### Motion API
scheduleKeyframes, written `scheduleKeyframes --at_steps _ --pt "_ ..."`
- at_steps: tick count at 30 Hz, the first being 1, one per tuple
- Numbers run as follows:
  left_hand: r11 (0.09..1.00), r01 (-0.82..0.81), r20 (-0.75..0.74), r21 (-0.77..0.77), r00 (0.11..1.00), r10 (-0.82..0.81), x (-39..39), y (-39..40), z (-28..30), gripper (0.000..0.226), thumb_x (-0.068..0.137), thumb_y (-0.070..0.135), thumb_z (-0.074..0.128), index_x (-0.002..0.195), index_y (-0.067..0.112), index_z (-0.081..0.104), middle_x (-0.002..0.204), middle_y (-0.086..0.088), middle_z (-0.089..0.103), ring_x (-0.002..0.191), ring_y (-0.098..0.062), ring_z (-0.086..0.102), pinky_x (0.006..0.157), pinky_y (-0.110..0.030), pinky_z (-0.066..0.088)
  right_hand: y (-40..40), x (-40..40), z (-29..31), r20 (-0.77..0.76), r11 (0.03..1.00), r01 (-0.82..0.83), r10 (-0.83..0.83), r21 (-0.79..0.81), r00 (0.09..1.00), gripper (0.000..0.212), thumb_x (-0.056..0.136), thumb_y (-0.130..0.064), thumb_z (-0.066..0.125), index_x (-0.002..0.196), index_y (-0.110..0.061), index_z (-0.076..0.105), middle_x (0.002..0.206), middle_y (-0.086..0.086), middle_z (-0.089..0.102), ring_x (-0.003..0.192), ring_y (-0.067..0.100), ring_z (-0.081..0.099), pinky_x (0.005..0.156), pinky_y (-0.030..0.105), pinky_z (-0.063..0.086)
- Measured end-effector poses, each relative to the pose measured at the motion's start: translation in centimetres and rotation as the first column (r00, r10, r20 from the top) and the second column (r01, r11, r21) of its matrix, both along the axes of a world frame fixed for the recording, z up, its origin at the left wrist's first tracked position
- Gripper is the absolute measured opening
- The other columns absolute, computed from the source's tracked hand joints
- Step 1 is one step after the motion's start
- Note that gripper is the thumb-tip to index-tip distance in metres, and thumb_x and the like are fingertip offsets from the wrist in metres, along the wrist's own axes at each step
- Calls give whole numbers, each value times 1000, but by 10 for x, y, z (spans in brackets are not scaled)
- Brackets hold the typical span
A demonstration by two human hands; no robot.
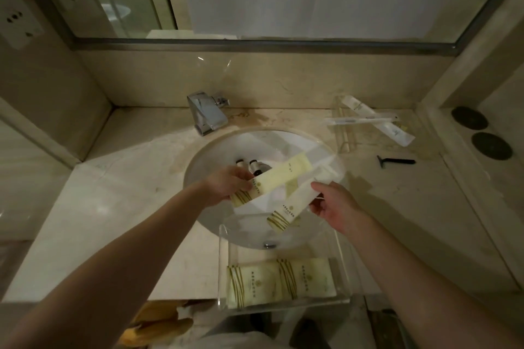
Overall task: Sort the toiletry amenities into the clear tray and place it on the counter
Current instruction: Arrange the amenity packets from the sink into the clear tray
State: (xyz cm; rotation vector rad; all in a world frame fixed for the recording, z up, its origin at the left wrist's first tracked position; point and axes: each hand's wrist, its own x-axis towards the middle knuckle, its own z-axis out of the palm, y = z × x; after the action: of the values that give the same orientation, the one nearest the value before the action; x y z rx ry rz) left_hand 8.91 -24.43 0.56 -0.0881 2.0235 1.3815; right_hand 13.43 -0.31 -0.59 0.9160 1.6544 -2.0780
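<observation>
Nearest, clear tray (344, 263) contains two sachets (279, 280). Left hand (226, 183) grips one long packet (280, 176); right hand (333, 202) pinches another packet (292, 207) above sink (215, 150).

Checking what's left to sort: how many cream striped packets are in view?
4. One in the left hand at, one in the right hand at, both over the sink; two in the clear tray at and. More may be hidden.

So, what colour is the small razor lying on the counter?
The plastic razor is black, seen in the head view, right of the sink.
</observation>
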Motion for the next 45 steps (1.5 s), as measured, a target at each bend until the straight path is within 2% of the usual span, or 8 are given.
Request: scheduleKeyframes --at_steps 5,8,10,14,22,31,39,45 --pt "955 192 -49 -224 977 -208 15 -10 -5 23 85 -1 61 104 11 66 96 -6 62 87 -19 60 82 -29 53 6 20 -13 30 998 -55 55 15 998 8 92 -2 53 97 -5 58 81 14 63 67 23 61 49 26 51" --pt "883 305 29 -357 948 -316 26 -11 -6 27 83 3 63 106 17 68 97 3 64 98 -18 60 96 -33 49 9 27 -15 77 996 -76 80 -48 994 9 94 -9 54 98 -2 59 86 17 64 77 29 64 67 35 57" --pt "832 365 34 -417 922 -387 34 -8 -8 26 81 6 65 103 20 68 95 5 64 99 -18 61 95 -33 50 10 31 -15 109 993 -85 94 -88 990 15 95 -15 55 104 -3 57 94 18 64 87 32 65 78 42 56" --pt "698 487 35 -524 832 -554 49 3 -12 26 81 7 66 103 21 68 99 3 67 98 -18 64 92 -33 53 11 32 -15 125 993 -114 117 -33 985 21 93 -31 59 93 -10 58 94 15 65 90 32 64 75 43 56" --pt "544 538 2 -644 712 -702 74 18 -28 29 87 9 58 115 15 64 117 -2 63 105 -19 59 87 -25 45 16 34 -22 79 783 -471 483 407 872 15 87 -1 61 99 -9 58 102 17 61 63 25 67 50 27 57" --pt "461 482 -52 -745 646 -761 78 18 -30 21 87 18 62 104 10 71 100 -6 72 92 -22 67 84 -28 53 11 31 -27 18 712 -438 514 549 858 9 88 -4 61 92 -11 59 108 14 62 72 24 70 49 20 51" --pt "522 351 -127 -777 726 -676 81 17 -36 30 75 31 76 98 15 65 95 -1 69 86 -17 64 82 -32 55 -7 38 -37 144 418 -556 693 719 706 12 76 -18 71 79 -20 60 88 0 64 82 20 61 69 32 51" --pt "518 351 -127 -780 721 -681 84 16 -40 31 74 32 76 95 14 62 93 -1 67 79 -14 56 80 -31 55 -21 48 -45 156 181 -413 736 893 659 23 80 -26 70 89 -17 50 90 0 53 79 20 53 66 32 44"
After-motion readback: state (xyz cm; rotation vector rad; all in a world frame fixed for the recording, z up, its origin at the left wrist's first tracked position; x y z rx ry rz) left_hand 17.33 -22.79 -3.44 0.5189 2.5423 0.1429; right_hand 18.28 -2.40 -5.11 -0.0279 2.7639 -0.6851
